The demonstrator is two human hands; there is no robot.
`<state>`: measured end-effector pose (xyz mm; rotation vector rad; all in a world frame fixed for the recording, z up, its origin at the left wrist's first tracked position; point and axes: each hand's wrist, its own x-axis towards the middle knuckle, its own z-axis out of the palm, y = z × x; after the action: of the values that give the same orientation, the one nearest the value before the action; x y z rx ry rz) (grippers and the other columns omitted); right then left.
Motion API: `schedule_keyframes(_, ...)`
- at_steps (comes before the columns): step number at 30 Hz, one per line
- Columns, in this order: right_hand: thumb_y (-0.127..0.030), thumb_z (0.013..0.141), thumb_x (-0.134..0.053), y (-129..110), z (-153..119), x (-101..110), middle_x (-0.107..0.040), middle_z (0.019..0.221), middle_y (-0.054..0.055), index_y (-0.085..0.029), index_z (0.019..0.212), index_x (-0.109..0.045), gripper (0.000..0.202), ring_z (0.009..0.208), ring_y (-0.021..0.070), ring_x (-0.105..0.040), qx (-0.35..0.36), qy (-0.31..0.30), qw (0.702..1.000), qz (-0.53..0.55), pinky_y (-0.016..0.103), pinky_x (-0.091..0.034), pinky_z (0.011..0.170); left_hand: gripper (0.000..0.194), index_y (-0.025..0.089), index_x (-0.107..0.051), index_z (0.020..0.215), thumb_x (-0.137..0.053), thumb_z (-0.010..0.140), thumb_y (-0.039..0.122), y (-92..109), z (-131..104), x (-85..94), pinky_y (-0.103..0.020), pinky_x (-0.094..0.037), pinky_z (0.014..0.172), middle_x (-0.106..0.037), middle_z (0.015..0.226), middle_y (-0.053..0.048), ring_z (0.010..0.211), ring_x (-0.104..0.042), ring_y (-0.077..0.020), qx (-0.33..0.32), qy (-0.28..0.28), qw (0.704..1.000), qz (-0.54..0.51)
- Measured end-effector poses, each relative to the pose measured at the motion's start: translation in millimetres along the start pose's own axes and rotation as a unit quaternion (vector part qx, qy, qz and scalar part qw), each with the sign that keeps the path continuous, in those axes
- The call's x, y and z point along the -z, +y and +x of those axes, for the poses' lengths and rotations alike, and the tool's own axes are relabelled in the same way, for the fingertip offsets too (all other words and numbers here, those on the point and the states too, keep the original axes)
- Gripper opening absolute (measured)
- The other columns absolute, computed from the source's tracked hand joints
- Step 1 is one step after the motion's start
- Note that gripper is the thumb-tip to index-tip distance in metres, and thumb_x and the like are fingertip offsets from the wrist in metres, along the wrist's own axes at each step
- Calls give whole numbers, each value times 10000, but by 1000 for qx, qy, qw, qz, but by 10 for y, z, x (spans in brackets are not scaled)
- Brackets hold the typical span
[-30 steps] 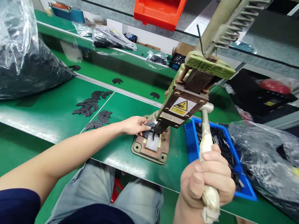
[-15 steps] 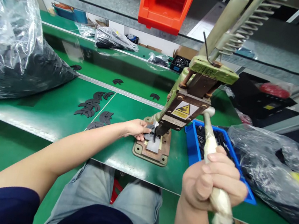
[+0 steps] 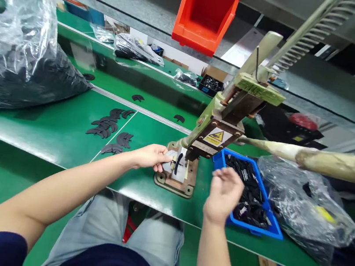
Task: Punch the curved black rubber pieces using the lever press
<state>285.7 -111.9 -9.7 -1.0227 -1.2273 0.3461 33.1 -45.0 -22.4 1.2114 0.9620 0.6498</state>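
My left hand point(image 3: 153, 158) pinches the edge of a flat, dark crescent-shaped piece point(image 3: 169, 162) at the left side of the press base point(image 3: 191, 180). A narrow curved black strip point(image 3: 178, 164) stands on the light plate under the press head point(image 3: 214, 138). My right hand point(image 3: 223, 194) is in the air, right of the base and beside the blue bin point(image 3: 270, 193). Its fingers are loosely bent and slightly blurred, with nothing visible in them. The wrapped press lever point(image 3: 326, 162) points out to the right, apart from both hands.
Several dark crescent pieces point(image 3: 103, 125) lie on the green bench at left. A large clear bag of dark parts point(image 3: 30, 66) stands farther left. Black parts fill the blue bin; another plastic bag point(image 3: 307, 201) lies beyond it. An orange bin point(image 3: 203, 34) hangs over the shelf edge.
My right hand has let go of the lever and moved left toward the press base. The lever has swung up to the right. My left hand stays at the base with its piece.
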Motion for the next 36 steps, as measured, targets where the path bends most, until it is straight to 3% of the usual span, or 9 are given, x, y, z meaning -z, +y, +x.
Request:
schedule_keyframes(3, -371, 872, -732, 166, -416, -108, -740, 1023, 86, -214, 1202, -645, 375, 912, 187, -732, -90, -144, 985, 10, 374, -634, 854, 509, 187, -528, 803, -791, 816, 623, 117, -314, -62, -188, -472, 471, -666, 556, 4, 487, -656, -127, -33, -21, 999, 20)
schedule_keyframes(6, -403, 847, -760, 135, -592, -264, -763, 1028, 83, -219, 1130, -674, 348, 922, 195, -741, -139, -216, 966, 26, 347, -632, 823, 485, 187, -531, 806, -758, 850, 614, 215, -543, -174, -193, -480, 481, -654, 570, 13, 503, -660, -129, -43, -35, 997, 44)
schedule_keyframes(12, -445, 883, -714, 9, -701, -420, -716, 888, 41, -213, 915, -652, 243, 773, 153, -674, -154, -220, 963, 30, 306, -582, 731, 459, 198, -533, 792, -754, 852, 595, 250, -691, -311, -204, -470, 459, -602, 591, 44, 497, -647, -127, -49, -28, 997, 59)
schedule_keyframes(18, -409, 939, -633, -17, -763, -384, -699, 884, 48, -216, 929, -648, 195, 781, 163, -647, -125, -225, 966, 2, 334, -564, 748, 477, 212, -533, 802, -767, 816, 627, 294, -661, -293, -227, -470, 471, -582, 562, 45, 463, -595, -119, -6, -67, 997, 50)
schedule_keyframes(22, -378, 956, -606, -73, -668, -296, -707, 869, 44, -223, 1003, -677, 177, 796, 166, -643, -80, -254, 963, -38, 339, -553, 778, 455, 219, -513, 799, -733, 849, 615, 293, -643, -246, -236, -451, 476, -578, 576, 45, 493, -611, -138, -22, -39, 994, 103)
schedule_keyframes(25, -330, 951, -610, -107, -590, -227, -705, 884, 52, -226, 992, -696, 141, 835, 176, -641, -28, -267, 961, -65, 352, -531, 811, 367, 215, -555, 885, -682, 907, 558, 279, -688, -251, -248, -463, 547, -618, 682, 26, 588, -609, -141, -83, 47, 983, 159)
schedule_keyframes(27, -298, 945, -613, -107, -565, -203, -697, 892, 57, -225, 983, -697, 118, 852, 183, -633, 4, -274, 959, -76, 362, -520, 817, 316, 213, -606, 917, -677, 920, 521, 275, -734, -285, -269, -483, 651, -642, 819, -2, 713, -608, -151, -156, 107, 956, 225)
schedule_keyframes(30, -271, 934, -617, -90, -568, -204, -693, 913, 68, -226, 1004, -695, 113, 874, 197, -623, 43, -282, 955, -86, 380, -515, 816, 307, 207, -645, 785, -655, 941, 471, 265, -766, -356, -297, -468, 767, -612, 870, -21, 818, -586, -171, -222, 98, 919, 310)
schedule_keyframes(36, -261, 939, -601, -154, -595, -164, -709, 929, 74, -247, 1007, -692, 114, 867, 208, -638, 74, -298, 948, -90, 401, -539, 809, 428, 194, -552, 626, -639, 935, 478, 177, -708, -415, -276, -404, 653, -511, 757, 6, 684, -478, -140, -160, 56, 957, 237)
